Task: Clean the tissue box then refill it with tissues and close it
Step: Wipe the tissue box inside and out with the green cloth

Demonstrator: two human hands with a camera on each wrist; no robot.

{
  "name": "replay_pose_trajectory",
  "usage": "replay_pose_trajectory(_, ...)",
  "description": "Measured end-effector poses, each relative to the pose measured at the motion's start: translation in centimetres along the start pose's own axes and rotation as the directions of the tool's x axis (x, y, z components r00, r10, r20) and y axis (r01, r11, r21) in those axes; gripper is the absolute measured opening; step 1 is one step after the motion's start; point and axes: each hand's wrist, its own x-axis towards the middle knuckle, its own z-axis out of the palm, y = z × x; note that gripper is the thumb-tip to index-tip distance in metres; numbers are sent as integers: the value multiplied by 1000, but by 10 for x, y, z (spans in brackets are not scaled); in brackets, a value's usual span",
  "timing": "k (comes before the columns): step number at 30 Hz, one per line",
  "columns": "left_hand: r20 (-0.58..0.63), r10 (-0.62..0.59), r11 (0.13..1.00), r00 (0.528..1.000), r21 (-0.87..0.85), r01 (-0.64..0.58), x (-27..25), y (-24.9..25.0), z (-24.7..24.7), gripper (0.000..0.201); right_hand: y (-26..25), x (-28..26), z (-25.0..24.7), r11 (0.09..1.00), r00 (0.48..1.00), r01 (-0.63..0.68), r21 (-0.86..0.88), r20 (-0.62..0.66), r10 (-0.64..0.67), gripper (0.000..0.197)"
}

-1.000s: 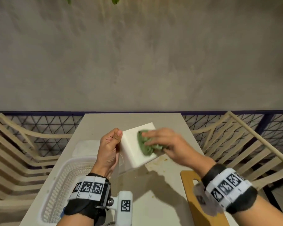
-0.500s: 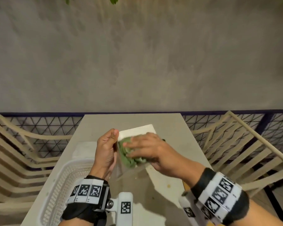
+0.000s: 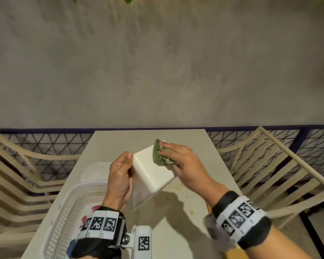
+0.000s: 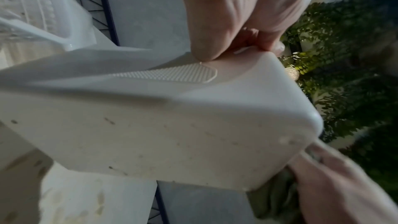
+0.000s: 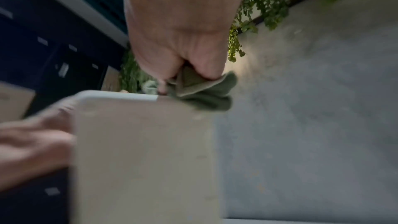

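Observation:
A white plastic tissue box (image 3: 151, 172) is held tilted above the table in the head view. My left hand (image 3: 121, 171) grips its near left edge, thumb on top. My right hand (image 3: 178, 157) presses a crumpled green cloth (image 3: 158, 156) against the box's far upper face. In the left wrist view the box (image 4: 161, 125) fills the frame, speckled with small dirt marks, with my left fingers (image 4: 243, 28) pinching its edge. The right wrist view is blurred; it shows the cloth (image 5: 206, 91) bunched under my right fingers at the box's (image 5: 140, 159) far corner.
A white plastic basket (image 3: 64, 212) stands on the beige table (image 3: 176, 230) at the near left, with a white folded stack (image 3: 94, 171) behind it. Cream slatted chairs (image 3: 269, 165) flank the table. A mesh railing (image 3: 45, 144) and grey wall lie beyond.
My right hand has swept the green cloth from the box's left part near my left hand to its far right corner. The box has turned a little in my left hand.

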Motion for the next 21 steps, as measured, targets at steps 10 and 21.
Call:
replay_pose_trajectory(10, 23, 2, 999, 1000, -40, -1, -8, -5, 3, 23, -45, -7, 25, 989, 999, 25, -146, 40, -19, 42)
replay_pose_trajectory(21, 14, 32, 995, 999, -91, -31, -12, 5, -7, 23, -52, -26, 13, 956, 940, 291, -26, 196, -280, 37)
